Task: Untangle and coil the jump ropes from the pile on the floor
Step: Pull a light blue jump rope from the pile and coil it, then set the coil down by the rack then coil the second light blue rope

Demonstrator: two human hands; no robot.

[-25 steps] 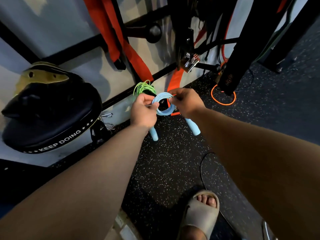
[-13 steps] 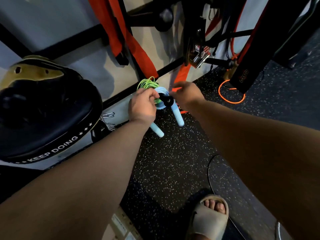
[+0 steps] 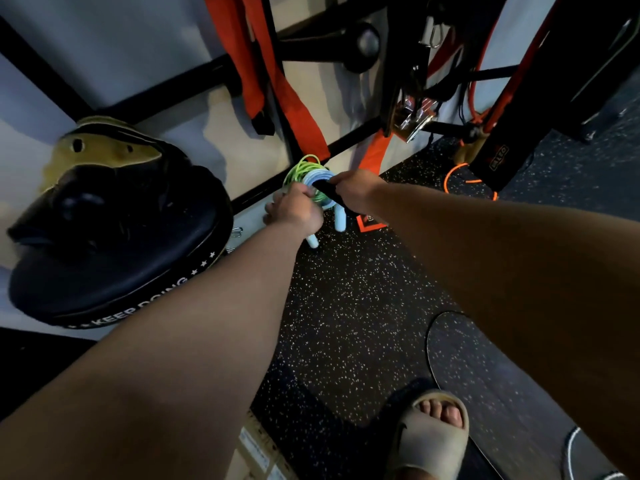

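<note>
A dark rubber floor (image 3: 346, 306) with pale flecks filled the lower frame, seen from above by a head camera. Everything here is placed from the light-blue jump rope (image 3: 320, 175), which was held in a small coil above the floor, just in front of the wall, near the middle of the frame.

Well to the left of the rope sat a large black padded mitt (image 3: 121, 244). White lettering along its edge was partly hidden by the person's forearm. Above the rope hung orange straps (image 3: 298, 109) on a black rack, their tops cut off by the frame. Far below the rope, a foot in a tan sandal (image 3: 429, 434) stood on the floor, cropped at the ankle. To the right of the rope lay an orange cord loop (image 3: 453, 178), partly covered by a black post.

Touching the rope from behind was a coiled green jump rope (image 3: 301, 168). It was hard to tell whether the two were tangled.

The left hand (image 3: 298, 211) had its fingers curled tight around the lower left of the blue coil. The right hand (image 3: 356, 190) pinched a black strip (image 3: 327, 188) lying across the coil; its fingertips were hidden. Two pale-blue handles (image 3: 341, 218) hung just below the coil, one partly behind the left hand.
</note>
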